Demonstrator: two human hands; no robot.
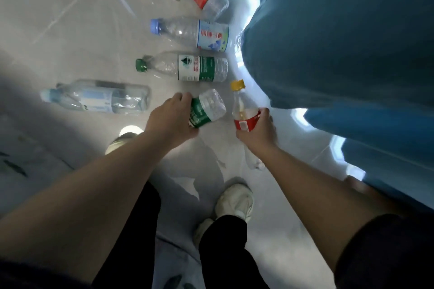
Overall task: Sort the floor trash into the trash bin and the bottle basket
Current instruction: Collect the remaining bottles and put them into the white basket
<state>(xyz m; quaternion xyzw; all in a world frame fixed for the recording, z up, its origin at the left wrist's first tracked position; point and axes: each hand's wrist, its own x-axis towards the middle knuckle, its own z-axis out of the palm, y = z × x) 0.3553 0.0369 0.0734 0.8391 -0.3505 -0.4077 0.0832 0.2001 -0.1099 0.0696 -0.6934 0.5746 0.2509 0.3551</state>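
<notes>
Dim, bluish light overall. A bright glare patch sits on the floor (58, 7) just below the left hand (170, 116); soft shadows spread beneath both arms (94, 183). Edges bend and blur.

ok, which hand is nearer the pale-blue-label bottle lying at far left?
Left. The left hand, gripping a green-label bottle, sits just right of the pale-blue-label bottle; the right hand, holding a yellow-capped bottle, is farther right.
</notes>
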